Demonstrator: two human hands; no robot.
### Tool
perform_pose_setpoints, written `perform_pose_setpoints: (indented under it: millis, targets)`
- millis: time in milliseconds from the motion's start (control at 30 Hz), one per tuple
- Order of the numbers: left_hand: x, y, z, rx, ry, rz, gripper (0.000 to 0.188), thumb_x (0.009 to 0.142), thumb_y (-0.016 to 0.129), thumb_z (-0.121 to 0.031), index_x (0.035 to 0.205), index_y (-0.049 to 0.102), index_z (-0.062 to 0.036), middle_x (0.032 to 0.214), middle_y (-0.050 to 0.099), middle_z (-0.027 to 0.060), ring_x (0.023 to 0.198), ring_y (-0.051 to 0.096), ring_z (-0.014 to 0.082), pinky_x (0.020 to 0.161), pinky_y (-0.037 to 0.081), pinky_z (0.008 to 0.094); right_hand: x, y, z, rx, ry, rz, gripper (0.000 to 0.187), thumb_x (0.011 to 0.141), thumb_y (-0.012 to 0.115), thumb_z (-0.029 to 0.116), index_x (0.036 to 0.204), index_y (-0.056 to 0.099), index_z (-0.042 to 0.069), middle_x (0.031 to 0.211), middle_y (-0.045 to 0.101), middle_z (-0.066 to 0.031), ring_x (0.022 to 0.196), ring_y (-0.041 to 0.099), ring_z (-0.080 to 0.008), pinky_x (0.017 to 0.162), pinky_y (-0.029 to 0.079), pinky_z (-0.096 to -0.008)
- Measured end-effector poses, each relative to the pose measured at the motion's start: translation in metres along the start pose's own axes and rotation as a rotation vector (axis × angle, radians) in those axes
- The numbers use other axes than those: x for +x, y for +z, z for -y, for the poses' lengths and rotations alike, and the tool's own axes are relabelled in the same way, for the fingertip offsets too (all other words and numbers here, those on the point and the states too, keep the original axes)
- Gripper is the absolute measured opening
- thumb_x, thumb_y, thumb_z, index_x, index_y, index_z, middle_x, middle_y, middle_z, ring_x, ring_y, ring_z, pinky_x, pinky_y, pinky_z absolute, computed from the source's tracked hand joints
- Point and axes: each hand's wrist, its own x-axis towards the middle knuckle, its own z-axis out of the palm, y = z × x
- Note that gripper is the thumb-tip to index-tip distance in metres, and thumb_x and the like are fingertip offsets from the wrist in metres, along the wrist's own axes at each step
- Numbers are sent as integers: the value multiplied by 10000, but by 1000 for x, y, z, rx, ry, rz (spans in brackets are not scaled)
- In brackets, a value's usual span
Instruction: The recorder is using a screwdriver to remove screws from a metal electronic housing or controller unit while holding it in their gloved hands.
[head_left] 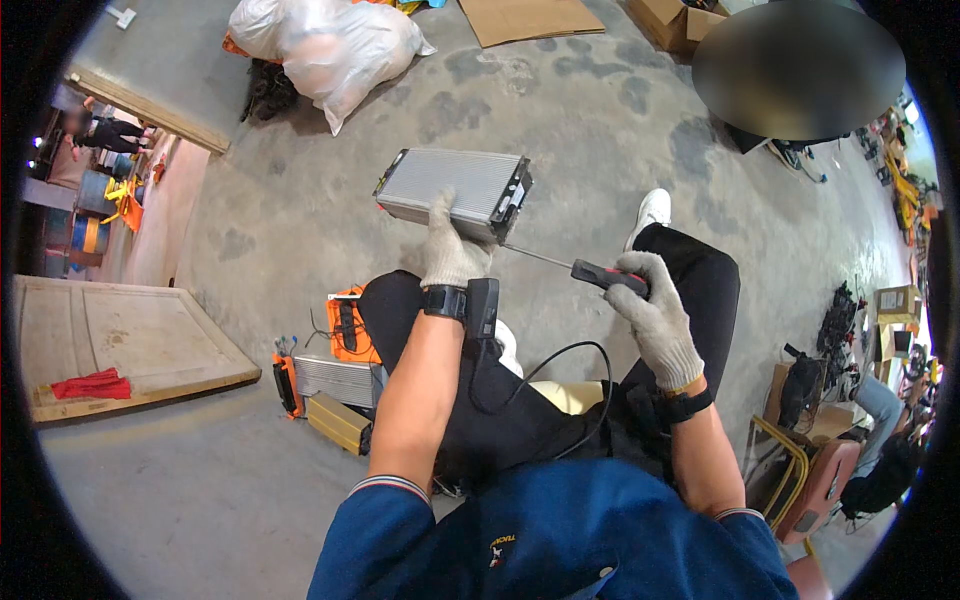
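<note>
A silver ribbed metal box [450, 182] with black end plates is held up in front of me, above the floor. My left hand [452, 245], in a pale knitted glove, grips its near side, with the thumb on top and the other fingers mostly hidden beneath. My right hand [655, 315], gloved the same way, is closed round the black and red handle of a screwdriver [598, 275]. The long thin shaft points left, and its tip meets the lower corner of the box's right end plate. Whether the tip sits in a screw is too small to tell.
By my left leg lie another ribbed silver box [335, 380], a gold box [338, 424] and an orange-and-black case [352, 328]. A wooden panel [150, 345] bears a red cloth [92, 385]. White sacks [335, 45] and flat cardboard [530, 18] lie ahead; a folding chair [815, 490] stands right.
</note>
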Motion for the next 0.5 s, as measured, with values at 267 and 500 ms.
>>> perform_pose_setpoints:
  millis: [267,500]
  targets:
    - [1,-2,-4,4,-25,108,735,939,692,-353,1488,322,-33,1382,539,199,1255,602,344,981,589,529,6,-1,1,49,27,42,357,1011,564,229,1260,587,-26,956,642,-88,811,618,-137,774,508,-290]
    - [-3,-2,-5,-22,-1,106,712,961,650,-327,1502,296,-29,1395,526,214,1265,595,355,985,585,539,6,-2,18,166,331,79,285,995,570,158,1243,594,19,976,619,-45,822,576,-107,736,469,-254]
